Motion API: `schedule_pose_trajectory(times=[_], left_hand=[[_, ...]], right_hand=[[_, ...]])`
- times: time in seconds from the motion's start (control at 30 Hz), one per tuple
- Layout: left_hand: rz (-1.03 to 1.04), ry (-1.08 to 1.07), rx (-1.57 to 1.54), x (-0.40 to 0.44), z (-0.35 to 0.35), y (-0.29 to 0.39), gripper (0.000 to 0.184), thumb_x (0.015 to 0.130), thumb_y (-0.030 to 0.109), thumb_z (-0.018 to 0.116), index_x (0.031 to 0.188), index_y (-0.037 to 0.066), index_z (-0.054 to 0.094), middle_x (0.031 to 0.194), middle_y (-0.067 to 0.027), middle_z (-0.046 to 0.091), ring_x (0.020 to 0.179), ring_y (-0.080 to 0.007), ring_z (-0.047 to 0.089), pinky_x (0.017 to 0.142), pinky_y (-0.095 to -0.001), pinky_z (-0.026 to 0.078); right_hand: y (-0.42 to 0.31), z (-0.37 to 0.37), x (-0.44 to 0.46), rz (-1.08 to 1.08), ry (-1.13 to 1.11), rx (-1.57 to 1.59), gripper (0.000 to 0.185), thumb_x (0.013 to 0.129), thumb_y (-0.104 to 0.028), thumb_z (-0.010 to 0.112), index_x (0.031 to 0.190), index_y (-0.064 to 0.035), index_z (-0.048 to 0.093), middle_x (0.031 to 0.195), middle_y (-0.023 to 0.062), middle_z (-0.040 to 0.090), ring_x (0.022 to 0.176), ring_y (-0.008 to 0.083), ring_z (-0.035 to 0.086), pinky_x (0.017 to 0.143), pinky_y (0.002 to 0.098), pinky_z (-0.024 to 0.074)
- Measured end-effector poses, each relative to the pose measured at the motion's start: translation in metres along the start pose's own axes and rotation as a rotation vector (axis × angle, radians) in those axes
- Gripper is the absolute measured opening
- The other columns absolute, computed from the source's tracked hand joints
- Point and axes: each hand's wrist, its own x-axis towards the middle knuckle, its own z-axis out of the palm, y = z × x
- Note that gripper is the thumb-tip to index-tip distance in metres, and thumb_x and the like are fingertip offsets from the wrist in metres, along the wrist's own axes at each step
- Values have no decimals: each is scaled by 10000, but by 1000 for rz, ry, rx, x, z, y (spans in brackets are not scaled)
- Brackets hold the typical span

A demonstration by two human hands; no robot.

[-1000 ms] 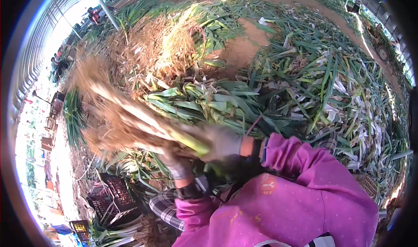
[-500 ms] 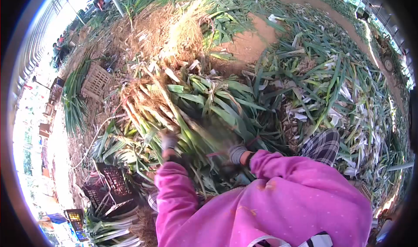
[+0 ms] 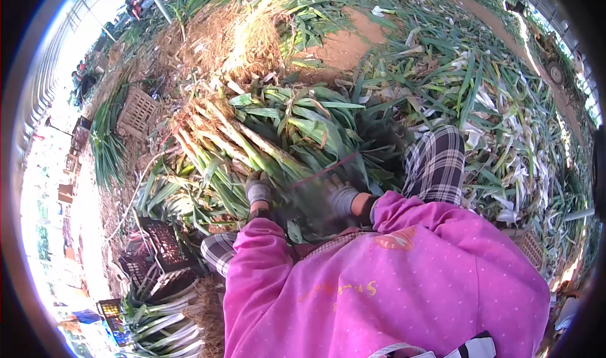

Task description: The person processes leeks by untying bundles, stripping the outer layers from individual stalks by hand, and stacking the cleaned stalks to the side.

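leeks [image 3: 243, 144] lie before the person [image 3: 391, 282], with a pile of roots [image 3: 252, 45] behind them and strewn leaves [image 3: 486, 124] to the right. one crate [image 3: 137, 112] sits left of the leeks; nearer, at the person's left, are more crates [image 3: 165, 244], a second bunch [image 3: 167, 326] beside them.

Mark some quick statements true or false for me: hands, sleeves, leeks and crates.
1. The left hand and right hand both wear grey gloves. True.
2. The root ends of the leeks in front of the person point away from the body. True.
3. The left hand is raised high above the leeks. False: it is down at them.
4. The dark crates lie to the right of the right hand. False: the dark crates are left of the left hand.
5. Both sleeves are green. False: the sleeves are pink.
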Motion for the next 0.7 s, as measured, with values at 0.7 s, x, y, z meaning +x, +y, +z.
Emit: schedule_pose_trajectory(times=[0.7], left_hand=[[731,-71,755,349,170,162,379,825,316,475,1146,129,549,1131,-112,556,1071,-338,497,887,-399,414]], right_hand=[[268,-122,359,286,337,741,817,741,-613,472,1342,-91,292,1244,201,468,1178,358,417,996,459,282]])
